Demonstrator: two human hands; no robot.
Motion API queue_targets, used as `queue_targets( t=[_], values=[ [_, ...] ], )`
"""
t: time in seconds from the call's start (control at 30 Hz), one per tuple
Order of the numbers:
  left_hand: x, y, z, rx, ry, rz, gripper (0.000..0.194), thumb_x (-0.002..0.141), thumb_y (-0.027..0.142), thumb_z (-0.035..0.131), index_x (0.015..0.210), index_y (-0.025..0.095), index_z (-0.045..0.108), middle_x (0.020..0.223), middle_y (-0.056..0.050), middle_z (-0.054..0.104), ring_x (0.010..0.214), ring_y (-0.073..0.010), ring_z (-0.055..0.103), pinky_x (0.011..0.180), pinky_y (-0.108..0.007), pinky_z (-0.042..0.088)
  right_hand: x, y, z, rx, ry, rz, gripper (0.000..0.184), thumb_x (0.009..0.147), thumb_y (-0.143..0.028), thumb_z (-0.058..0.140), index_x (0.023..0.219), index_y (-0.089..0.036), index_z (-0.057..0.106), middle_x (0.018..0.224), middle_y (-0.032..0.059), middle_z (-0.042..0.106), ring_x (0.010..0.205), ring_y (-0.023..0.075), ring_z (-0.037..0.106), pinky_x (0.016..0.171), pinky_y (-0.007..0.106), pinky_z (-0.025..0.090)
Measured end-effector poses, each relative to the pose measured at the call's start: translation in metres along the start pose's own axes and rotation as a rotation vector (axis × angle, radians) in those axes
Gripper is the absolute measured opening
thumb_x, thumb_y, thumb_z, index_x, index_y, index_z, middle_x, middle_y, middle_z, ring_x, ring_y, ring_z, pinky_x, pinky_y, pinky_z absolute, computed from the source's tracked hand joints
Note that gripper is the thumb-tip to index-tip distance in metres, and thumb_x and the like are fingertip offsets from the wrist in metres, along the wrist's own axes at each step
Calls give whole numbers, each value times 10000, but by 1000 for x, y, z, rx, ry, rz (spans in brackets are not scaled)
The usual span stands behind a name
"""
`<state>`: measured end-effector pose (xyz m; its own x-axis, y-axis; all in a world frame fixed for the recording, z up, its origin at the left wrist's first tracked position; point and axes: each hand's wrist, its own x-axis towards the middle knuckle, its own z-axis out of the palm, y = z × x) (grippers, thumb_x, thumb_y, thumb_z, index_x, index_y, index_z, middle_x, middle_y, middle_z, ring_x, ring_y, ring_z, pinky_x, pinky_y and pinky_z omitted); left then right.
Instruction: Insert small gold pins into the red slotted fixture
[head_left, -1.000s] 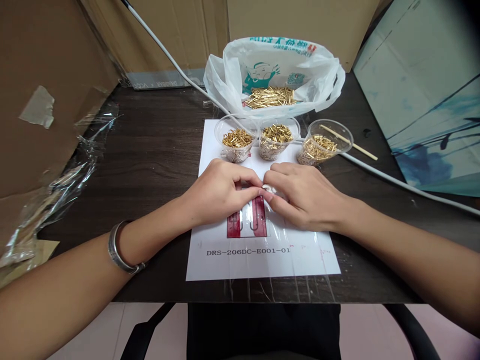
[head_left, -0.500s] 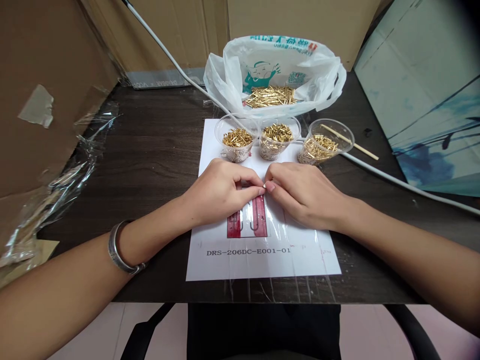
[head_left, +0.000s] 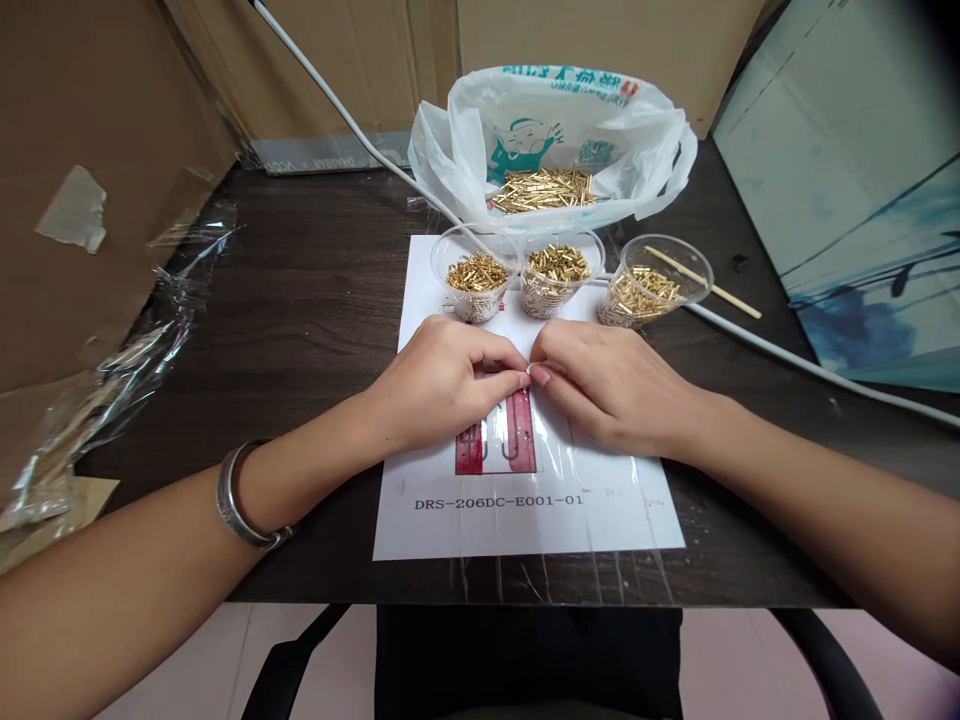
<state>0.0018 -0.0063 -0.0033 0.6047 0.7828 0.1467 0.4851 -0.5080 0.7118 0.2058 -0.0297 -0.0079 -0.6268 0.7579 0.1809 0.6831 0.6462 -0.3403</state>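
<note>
My left hand (head_left: 442, 385) and my right hand (head_left: 607, 385) rest on a white sheet (head_left: 525, 510) taped to the dark table, their fingertips pinched together over a red printed diagram (head_left: 517, 440). What they pinch is too small and hidden to name. Both hands are closed. Just beyond the fingers stand three clear plastic cups of small gold metal pins: a left cup (head_left: 474, 273), a middle cup (head_left: 559, 265) and a right cup (head_left: 656, 285). A metal bracelet (head_left: 240, 497) circles my left wrist.
A white plastic bag (head_left: 551, 140) holding more gold pins lies behind the cups. A thin wooden stick (head_left: 720, 290) leans from the right cup. A white cable (head_left: 787, 360) crosses the table. Cardboard walls stand left and behind; crumpled clear film (head_left: 112, 380) lies at left.
My right hand's fingertips slid slightly up and left to meet the left hand's fingertips. The left hand stayed put.
</note>
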Motion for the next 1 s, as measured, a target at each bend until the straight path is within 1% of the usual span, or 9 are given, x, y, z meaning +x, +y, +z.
queue_targets(
  t=[0.13, 0.27, 0.37, 0.53, 0.67, 1.0],
  values=[
    [0, 0, 1, 7, -4, 6, 114, 821, 209, 677, 791, 174, 781, 710, 11, 741, 614, -93, 627, 582, -220, 419, 0, 0, 0, -17, 11, -20, 156, 936, -268, 382, 837, -182, 467, 771, 17, 512, 670, 145, 465, 586, 302, 267],
    [-2, 1, 0, 10, -2, -3, 125, 828, 224, 671, 797, 179, 783, 721, 9, 744, 622, -97, 630, 574, -222, 414, 0, -1, -1, -8, -15, 24, 150, 941, -289, 380, 858, -189, 455, 772, 11, 521, 677, 148, 476, 582, 300, 260],
    [-2, 1, -1, 9, -9, -5, 124, 826, 226, 671, 798, 179, 783, 722, 10, 744, 624, -97, 630, 575, -221, 416, 1, -2, -1, -11, -30, 29, 137, 935, -274, 372, 851, -193, 443, 766, 9, 515, 677, 149, 478, 580, 298, 255],
    [-1, 0, -1, 20, -19, -2, 128, 829, 225, 665, 790, 177, 777, 705, 17, 734, 619, -92, 619, 581, -222, 413, 2, -2, 1, -16, 17, 5, 122, 902, -274, 406, 816, -193, 438, 732, 4, 494, 644, 141, 456, 568, 294, 236],
    [0, 0, -1, 9, -28, -10, 126, 833, 228, 662, 809, 183, 777, 719, 20, 738, 623, -89, 622, 585, -215, 415, 2, 0, 2, 11, 19, 4, 119, 885, -275, 424, 804, -190, 445, 719, 0, 493, 628, 134, 445, 564, 290, 228],
    [0, 2, -1, 24, -13, 1, 117, 826, 219, 662, 812, 179, 771, 688, 14, 732, 583, -91, 606, 583, -220, 414, 3, 4, 2, 45, -5, 7, 166, 923, -301, 397, 827, -189, 471, 735, 2, 517, 643, 134, 457, 582, 290, 237]
  ],
)
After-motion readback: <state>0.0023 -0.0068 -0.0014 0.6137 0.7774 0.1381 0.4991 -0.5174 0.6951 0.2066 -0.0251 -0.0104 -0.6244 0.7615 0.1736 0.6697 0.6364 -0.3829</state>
